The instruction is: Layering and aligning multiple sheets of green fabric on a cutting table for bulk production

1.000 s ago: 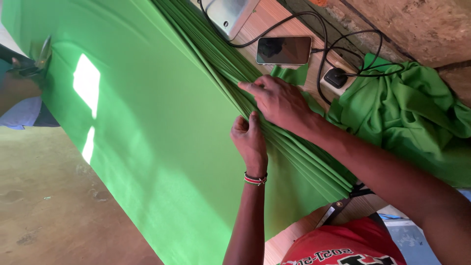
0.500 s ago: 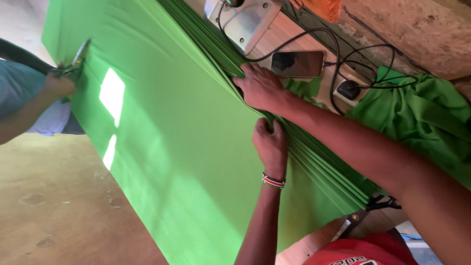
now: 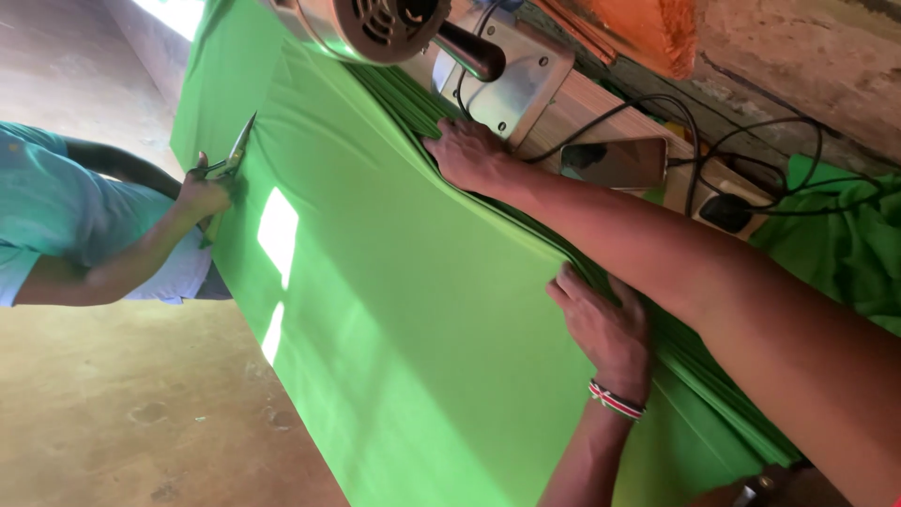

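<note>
Right hand [image 3: 474,155] has slid up the layered bright green fabric stack [image 3: 394,319]; left hand [image 3: 605,329] presses flat, both open; stack only partly smoothed.

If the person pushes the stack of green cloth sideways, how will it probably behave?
The green cloth stack is probably floppy: its top layer drapes over the table edge. Layers may slide apart, since thin edges fan out beside the right hand. It looks heavy as a whole, with many layers under the left hand.
</note>
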